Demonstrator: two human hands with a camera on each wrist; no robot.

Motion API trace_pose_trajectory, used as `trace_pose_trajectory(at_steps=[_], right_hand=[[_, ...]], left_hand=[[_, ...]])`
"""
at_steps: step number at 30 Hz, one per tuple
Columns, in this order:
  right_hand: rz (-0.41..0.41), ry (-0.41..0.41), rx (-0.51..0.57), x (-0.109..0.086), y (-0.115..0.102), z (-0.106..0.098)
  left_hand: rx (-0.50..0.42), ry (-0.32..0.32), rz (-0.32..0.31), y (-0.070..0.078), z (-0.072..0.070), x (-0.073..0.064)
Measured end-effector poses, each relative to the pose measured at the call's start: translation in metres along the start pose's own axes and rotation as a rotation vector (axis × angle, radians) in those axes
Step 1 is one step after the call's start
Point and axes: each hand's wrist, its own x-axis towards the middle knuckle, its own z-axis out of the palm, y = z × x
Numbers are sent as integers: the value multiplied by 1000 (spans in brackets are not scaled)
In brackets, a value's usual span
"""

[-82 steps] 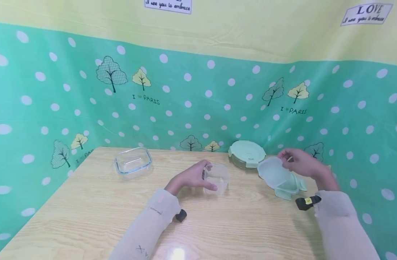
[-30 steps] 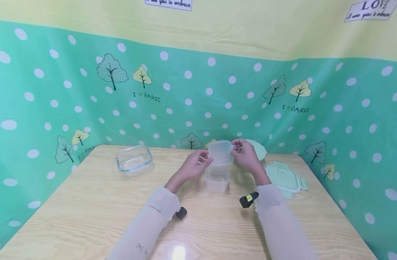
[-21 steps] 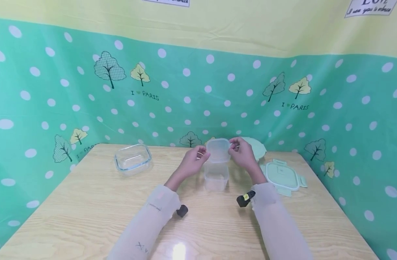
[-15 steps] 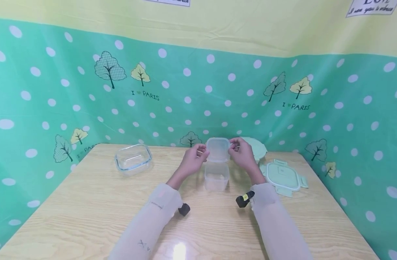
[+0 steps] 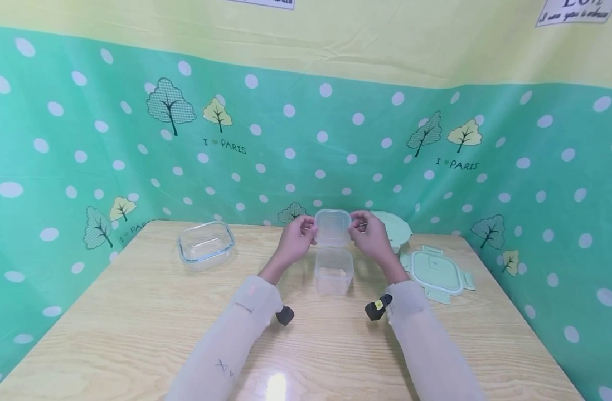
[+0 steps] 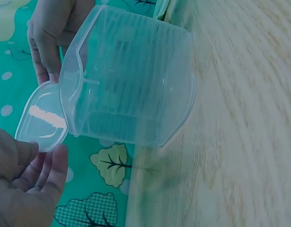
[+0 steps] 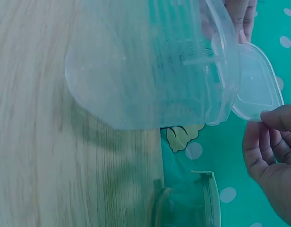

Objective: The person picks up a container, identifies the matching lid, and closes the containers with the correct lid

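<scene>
A clear plastic food container (image 5: 334, 274) stands upright on the table, its top uncovered. Above and behind it, a translucent square lid (image 5: 333, 227) is held up between both hands, tilted with its face toward the head camera. My left hand (image 5: 297, 239) pinches the lid's left edge between thumb and fingers. On the opposite edge my right hand (image 5: 372, 236) pinches it the same way. Seen from the left wrist, the lid (image 6: 44, 118) partly passes behind the container (image 6: 131, 75). In the right wrist view, thumb and forefinger of the right hand (image 7: 273, 151) grip the lid's edge.
A rectangular glass dish (image 5: 205, 248) without a lid sits at the back left of the wooden table (image 5: 135, 323). Behind the right hand is a round container with a pale green lid (image 5: 397, 228). A pale green clip lid (image 5: 436, 271) lies flat at the right.
The left hand has let go of the container. The right hand has brought the translucent lid from the clip lid at the right to above the container, where both hands now hold it.
</scene>
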Motion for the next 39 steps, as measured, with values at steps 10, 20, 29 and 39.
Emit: trace_pose_trajectory(at_steps=[10, 20, 29, 39], right_hand=[[-58, -57, -75, -2, -1, -7], [-174, -106, -166, -4, 1, -13], [-386, -152, -238, -8, 8, -23], [-772, -204, -571, -12, 13, -33]], left_hand=[[18, -24, 20, 2, -2, 1], [146, -61, 134, 5, -10, -1], [231, -132, 363, 7, -18, 1], [571, -225, 765, 3, -28, 1]])
